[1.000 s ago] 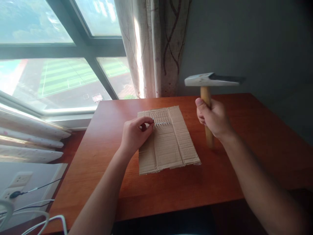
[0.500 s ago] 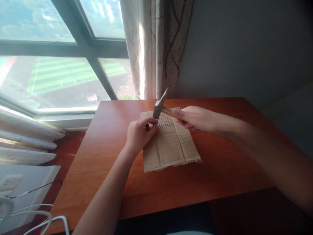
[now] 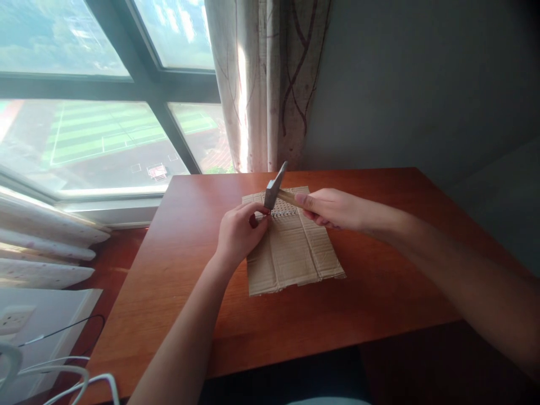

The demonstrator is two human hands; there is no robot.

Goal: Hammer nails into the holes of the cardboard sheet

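Note:
My right hand [image 3: 327, 207] is wrapped round the wooden handle of a hammer [image 3: 275, 188], its metal head tilted just above my left fingertips. With thumb and forefinger pinched together, my left hand [image 3: 240, 228] rests at the left side of a cardboard sheet [image 3: 295, 253]; whatever tiny thing it pinches is too small to make out. Under the hammer lies a perforated board [image 3: 287, 205] with rows of small holes, on the far part of the cardboard. A row of small shiny bits, perhaps nails, runs along its near edge.
The reddish wooden table [image 3: 177, 304] carries the cardboard. Behind it are a patterned curtain [image 3: 253, 84] and a grey wall; a window is at the left. White cables [image 3: 76, 371] and a wall socket [image 3: 17, 319] are at the lower left.
The hammer head and my right hand are slightly lower, the head close to my left fingertips. My left hand keeps its pinch in nearly the same place.

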